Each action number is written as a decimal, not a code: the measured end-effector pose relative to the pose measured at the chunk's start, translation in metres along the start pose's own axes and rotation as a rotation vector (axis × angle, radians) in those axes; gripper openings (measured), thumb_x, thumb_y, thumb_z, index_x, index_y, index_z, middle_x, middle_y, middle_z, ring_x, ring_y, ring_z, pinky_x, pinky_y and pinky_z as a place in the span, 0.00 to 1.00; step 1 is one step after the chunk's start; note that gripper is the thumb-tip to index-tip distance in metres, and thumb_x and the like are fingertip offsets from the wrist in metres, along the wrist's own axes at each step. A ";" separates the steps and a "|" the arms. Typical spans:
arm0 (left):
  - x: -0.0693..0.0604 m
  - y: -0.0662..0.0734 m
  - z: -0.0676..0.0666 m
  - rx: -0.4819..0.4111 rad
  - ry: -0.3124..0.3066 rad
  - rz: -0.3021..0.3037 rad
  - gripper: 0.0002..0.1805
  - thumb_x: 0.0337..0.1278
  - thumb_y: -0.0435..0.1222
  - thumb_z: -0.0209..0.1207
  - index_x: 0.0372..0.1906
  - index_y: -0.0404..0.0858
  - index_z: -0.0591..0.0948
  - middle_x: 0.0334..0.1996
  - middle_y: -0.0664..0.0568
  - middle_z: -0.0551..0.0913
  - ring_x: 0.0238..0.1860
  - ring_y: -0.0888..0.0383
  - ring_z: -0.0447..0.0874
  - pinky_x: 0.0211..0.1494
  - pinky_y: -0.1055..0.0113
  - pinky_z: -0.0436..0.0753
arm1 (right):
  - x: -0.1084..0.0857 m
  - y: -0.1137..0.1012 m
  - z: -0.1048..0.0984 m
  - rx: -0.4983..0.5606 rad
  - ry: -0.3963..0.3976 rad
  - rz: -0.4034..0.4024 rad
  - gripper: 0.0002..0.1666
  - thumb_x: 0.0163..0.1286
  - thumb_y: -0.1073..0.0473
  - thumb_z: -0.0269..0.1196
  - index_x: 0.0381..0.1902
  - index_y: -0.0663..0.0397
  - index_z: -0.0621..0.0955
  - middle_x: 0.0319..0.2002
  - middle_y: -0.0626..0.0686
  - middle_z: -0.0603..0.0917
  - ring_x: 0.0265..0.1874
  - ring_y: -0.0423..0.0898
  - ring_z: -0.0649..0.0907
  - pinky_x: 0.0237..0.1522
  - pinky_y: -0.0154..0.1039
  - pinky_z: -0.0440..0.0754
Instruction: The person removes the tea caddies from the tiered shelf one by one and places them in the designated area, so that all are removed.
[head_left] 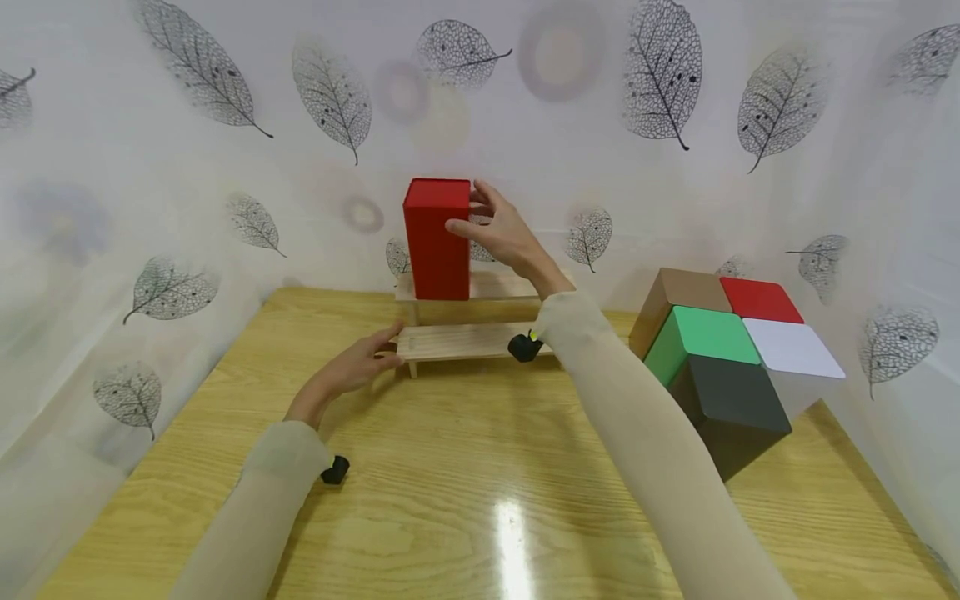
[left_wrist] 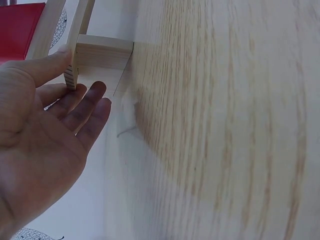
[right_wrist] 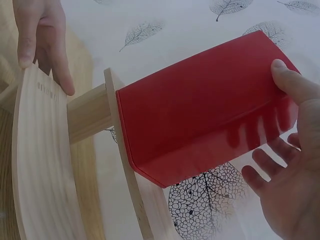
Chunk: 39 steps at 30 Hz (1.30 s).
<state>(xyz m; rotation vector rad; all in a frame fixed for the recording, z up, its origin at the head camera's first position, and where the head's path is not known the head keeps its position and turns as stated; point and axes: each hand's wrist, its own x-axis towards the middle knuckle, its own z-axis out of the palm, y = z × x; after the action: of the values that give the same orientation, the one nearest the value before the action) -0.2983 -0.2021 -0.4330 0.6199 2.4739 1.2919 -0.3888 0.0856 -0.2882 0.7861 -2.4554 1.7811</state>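
A tall red box (head_left: pixel 437 250) stands upright on the upper tier of a two-tier wooden stand (head_left: pixel 468 340). At the box's upper right is my right hand (head_left: pixel 501 232). Its thumb touches one face of the red box (right_wrist: pixel 200 95), while the other fingers spread beside the adjoining face, and the visible fingertips look slightly apart from it. My left hand (head_left: pixel 352 371) holds the left end of the lower tier. In the left wrist view, its thumb and index finger pinch the end of the wooden board (left_wrist: pixel 71 75), with the remaining fingers loosely extended.
To the right on the wooden table (head_left: pixel 420 500) stand several tall boxes close together: a brown box (head_left: pixel 693 288), another red box (head_left: pixel 761 300), a green box (head_left: pixel 712 333), a white box (head_left: pixel 795 347) and a black box (head_left: pixel 738 396). A leaf-patterned cloth (head_left: pixel 510 108) hangs behind.
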 end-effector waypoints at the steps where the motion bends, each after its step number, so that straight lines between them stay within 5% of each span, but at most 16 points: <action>1: 0.000 0.000 0.000 -0.001 0.001 -0.004 0.38 0.81 0.35 0.51 0.83 0.32 0.46 0.81 0.35 0.52 0.75 0.34 0.61 0.74 0.40 0.65 | 0.000 -0.001 0.000 -0.011 0.007 -0.007 0.52 0.68 0.48 0.71 0.82 0.49 0.59 0.70 0.52 0.72 0.66 0.47 0.73 0.64 0.46 0.76; 6: 0.000 0.001 0.001 -0.004 0.001 -0.011 0.38 0.81 0.35 0.51 0.83 0.32 0.46 0.81 0.35 0.52 0.75 0.35 0.61 0.74 0.40 0.65 | -0.006 -0.005 -0.002 -0.039 0.013 -0.013 0.45 0.65 0.48 0.73 0.75 0.51 0.68 0.59 0.54 0.76 0.59 0.52 0.77 0.60 0.47 0.77; 16: -0.001 -0.001 0.002 0.014 -0.004 0.018 0.38 0.82 0.36 0.50 0.82 0.30 0.46 0.81 0.33 0.48 0.76 0.31 0.57 0.74 0.37 0.63 | -0.043 -0.017 -0.018 0.025 -0.085 0.011 0.46 0.65 0.52 0.74 0.76 0.52 0.65 0.64 0.51 0.76 0.62 0.50 0.77 0.60 0.50 0.80; 24: -0.002 0.003 0.000 0.013 -0.011 0.017 0.38 0.82 0.38 0.50 0.83 0.30 0.46 0.81 0.33 0.47 0.76 0.31 0.57 0.74 0.37 0.63 | -0.082 -0.030 -0.032 -0.032 -0.124 -0.037 0.44 0.65 0.52 0.73 0.75 0.48 0.68 0.63 0.50 0.78 0.62 0.48 0.77 0.61 0.49 0.79; 39: -0.001 0.001 0.000 0.005 -0.021 0.017 0.39 0.82 0.37 0.51 0.83 0.31 0.45 0.80 0.30 0.50 0.75 0.31 0.59 0.73 0.37 0.64 | -0.164 -0.056 -0.054 0.116 -0.160 0.020 0.49 0.68 0.62 0.71 0.81 0.50 0.60 0.70 0.53 0.71 0.64 0.57 0.77 0.58 0.48 0.83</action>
<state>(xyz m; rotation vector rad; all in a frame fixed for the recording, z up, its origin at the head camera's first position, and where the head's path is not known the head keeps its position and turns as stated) -0.2970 -0.2022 -0.4316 0.6543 2.4613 1.2789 -0.2381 0.1852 -0.2676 0.9509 -2.4810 1.9553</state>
